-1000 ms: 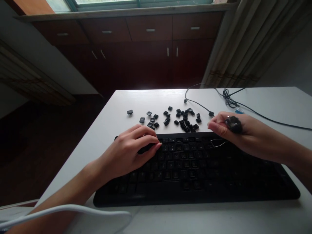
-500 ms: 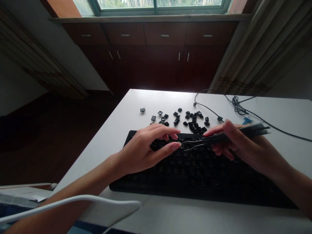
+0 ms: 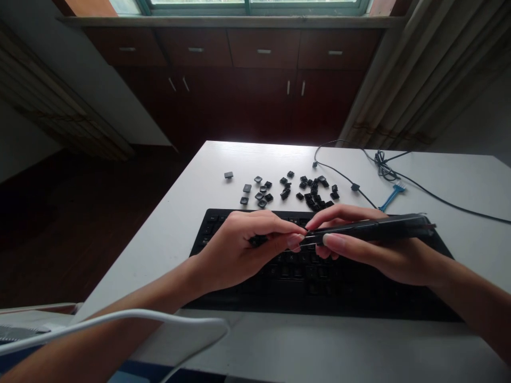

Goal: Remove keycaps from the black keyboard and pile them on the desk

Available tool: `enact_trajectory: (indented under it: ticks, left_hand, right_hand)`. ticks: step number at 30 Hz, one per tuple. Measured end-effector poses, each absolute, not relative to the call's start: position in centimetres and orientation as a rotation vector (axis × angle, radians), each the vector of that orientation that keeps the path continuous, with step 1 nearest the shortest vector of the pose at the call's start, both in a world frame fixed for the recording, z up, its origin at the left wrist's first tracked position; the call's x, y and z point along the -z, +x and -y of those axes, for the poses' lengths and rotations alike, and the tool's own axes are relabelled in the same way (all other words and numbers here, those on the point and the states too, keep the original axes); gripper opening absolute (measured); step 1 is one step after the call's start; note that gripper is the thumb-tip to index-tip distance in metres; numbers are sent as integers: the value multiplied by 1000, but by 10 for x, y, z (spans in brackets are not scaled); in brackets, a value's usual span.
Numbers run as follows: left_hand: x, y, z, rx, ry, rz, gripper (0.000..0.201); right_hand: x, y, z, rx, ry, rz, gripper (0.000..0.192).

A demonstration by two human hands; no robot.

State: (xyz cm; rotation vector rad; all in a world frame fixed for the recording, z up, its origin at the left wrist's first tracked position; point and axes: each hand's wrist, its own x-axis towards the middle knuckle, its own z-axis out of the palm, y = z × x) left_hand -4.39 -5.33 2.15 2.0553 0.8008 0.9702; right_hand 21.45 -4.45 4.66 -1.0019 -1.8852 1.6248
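My right hand (image 3: 391, 258) holds a keycap puller (image 3: 375, 229) with a long black handle and thin wire prongs pointing left. At the prong ends, the thumb and fingertips of my left hand (image 3: 243, 250) are pinched together. Whatever lies between them is hidden. Both hands are above a black keyboard (image 3: 319, 306), and cover part of its keys. Beyond the keyboard, several loose black keycaps (image 3: 313, 199) are scattered on the white table (image 3: 279, 340), heaped most thickly behind the keyboard's middle.
A blue brush (image 3: 390, 198) lies behind the keyboard on the right. Near it runs a black cable (image 3: 447, 201) with a tied bundle. A white curved bar or cable (image 3: 159, 316) crosses the lower left. Behind the table stand dark red cabinets (image 3: 239, 101).
My left fingers have closed at the puller's prong ends. My right hand has shifted left along the handle, and the prongs are less exposed. The view has tilted slightly downward.
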Motion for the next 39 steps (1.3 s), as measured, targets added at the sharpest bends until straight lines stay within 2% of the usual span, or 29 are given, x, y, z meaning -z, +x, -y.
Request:
enact_trajectory:
  ticks: [6, 10, 16, 25, 39]
  left_hand:
    - [-19, -44, 52, -946, 2180, -892, 20]
    - [-15, -47, 50, -890, 2208, -866, 15]
    - [-15, -54, 47, -857, 2417, -849, 19]
    - [-5, -74, 26, -874, 2607, -1070, 12]
    - [-2, -74, 27, -812, 2637, -1083, 11]
  right_hand:
    - [-52, 237, 38, -1548, -1082, 1771, 26]
    - [-50, 262, 25, -1626, -1063, 1625, 34]
    - [-46, 269, 20, -1365, -1272, 1901, 23]
    - [-38, 259, 26, -1349, -1356, 1982, 28]
    - [-35, 248, 32, -1267, -1392, 2037, 20]
